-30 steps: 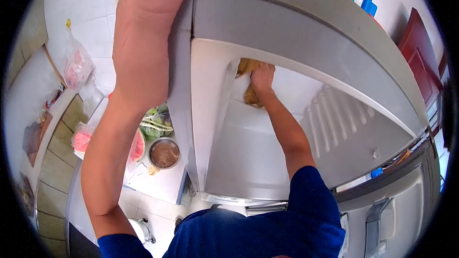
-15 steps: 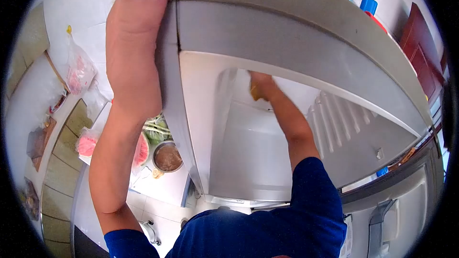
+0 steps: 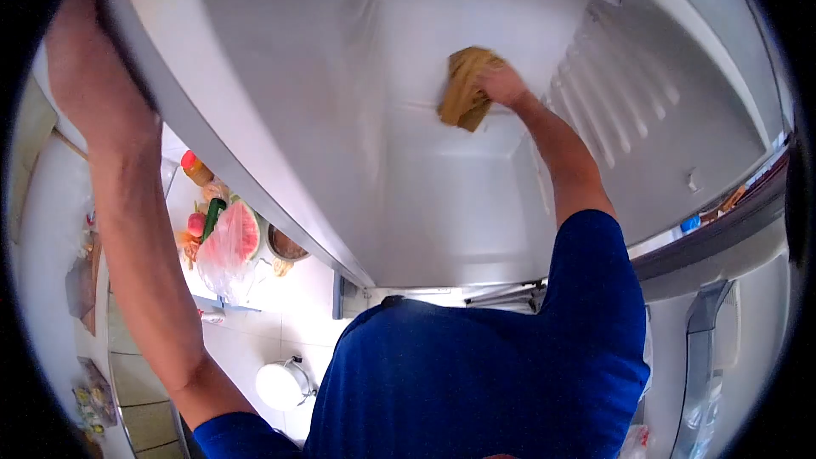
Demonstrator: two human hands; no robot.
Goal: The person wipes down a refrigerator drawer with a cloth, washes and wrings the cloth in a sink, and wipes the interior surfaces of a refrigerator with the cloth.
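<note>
Deep inside the open white refrigerator compartment, my right hand is closed on a yellowish-brown cloth. The cloth lies bunched and hanging against the back wall, partly covered by my fingers. Ribbed shelf supports line the side wall to the right of that hand. At the upper left, my left hand rests along the refrigerator's outer side edge, its fingers hidden from view.
Left of the refrigerator, a white table bears a cut watermelon in plastic, a metal pot, a cucumber and a red-capped bottle. A white bucket stands on the floor. The open refrigerator door is at right.
My view has tilted up and moved nearer the compartment, showing more of its inside. The cloth now appears more spread out against the back wall. My left hand sits farther left in view.
</note>
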